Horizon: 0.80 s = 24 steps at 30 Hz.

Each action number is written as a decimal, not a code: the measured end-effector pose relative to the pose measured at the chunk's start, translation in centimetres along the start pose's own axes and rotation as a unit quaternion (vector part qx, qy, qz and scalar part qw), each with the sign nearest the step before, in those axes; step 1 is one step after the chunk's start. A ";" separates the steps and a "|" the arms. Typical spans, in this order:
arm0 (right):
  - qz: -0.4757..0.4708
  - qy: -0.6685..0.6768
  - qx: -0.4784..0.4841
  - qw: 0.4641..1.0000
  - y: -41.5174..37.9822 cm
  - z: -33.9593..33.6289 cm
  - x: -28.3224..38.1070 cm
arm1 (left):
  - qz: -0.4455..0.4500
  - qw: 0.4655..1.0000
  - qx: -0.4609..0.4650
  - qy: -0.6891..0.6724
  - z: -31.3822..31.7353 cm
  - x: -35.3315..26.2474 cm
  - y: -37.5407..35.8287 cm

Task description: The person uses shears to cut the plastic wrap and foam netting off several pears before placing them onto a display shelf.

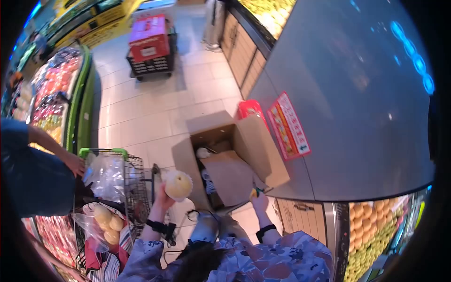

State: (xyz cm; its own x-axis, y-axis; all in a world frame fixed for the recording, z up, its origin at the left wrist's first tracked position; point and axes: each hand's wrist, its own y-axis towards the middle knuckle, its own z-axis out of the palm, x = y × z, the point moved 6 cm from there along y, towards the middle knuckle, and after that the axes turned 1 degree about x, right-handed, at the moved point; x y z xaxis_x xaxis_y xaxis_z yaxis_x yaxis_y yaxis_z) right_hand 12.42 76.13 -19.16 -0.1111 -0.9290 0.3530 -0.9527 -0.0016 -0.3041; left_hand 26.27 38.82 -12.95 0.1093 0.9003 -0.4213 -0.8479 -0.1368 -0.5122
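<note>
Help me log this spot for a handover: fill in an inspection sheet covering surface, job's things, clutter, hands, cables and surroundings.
Surface: pale tiled floor.
Job's things: pale yellow fruit in a white foam net; open cardboard box with a brown sheet in it.
Clutter: shopping cart holding clear plastic bags, one with pale round items.
Hands: left hand holds the fruit; right hand, beside the box, is closed on a yellow item too small to identify.
Cables: thin dark cable near the person's legs; ends unclear.
Surroundings: curved grey panel with a red sign; produce display; another person's hand at the cart.
</note>
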 end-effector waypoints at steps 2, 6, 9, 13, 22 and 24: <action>0.003 0.013 -0.004 1.000 0.8 0.2 2.0 | 0.026 0.999 -0.020 -0.011 -2.2 0.2 -2.6; -0.011 -0.060 -0.041 0.997 2.8 1.6 4.5 | 0.034 0.995 0.006 -0.092 -3.0 -0.4 -3.3; -0.007 -0.044 -0.010 0.999 3.2 2.4 5.9 | 0.066 0.996 -0.023 -0.059 -4.6 -1.5 -2.1; -0.052 -0.075 -0.011 0.996 6.3 2.8 11.2 | 0.064 0.989 0.044 -0.124 -5.5 -6.1 1.1; -0.052 -0.085 -0.072 0.992 20.7 9.0 23.4 | 0.151 0.977 0.020 -0.147 -9.3 -15.8 6.3; -0.025 -0.071 -0.033 0.997 21.6 8.1 27.4 | 0.162 0.978 -0.003 -0.131 -9.0 -16.9 7.0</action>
State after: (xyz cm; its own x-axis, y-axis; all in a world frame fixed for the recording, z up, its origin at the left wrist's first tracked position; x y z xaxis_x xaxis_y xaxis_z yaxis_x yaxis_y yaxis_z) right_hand -8.93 47.67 -23.20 -0.0263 -0.9716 0.2351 -0.9730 -0.0290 -0.2289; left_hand 23.15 18.94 -16.23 -0.3024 0.8840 -0.3565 -0.8128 -0.4345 -0.3880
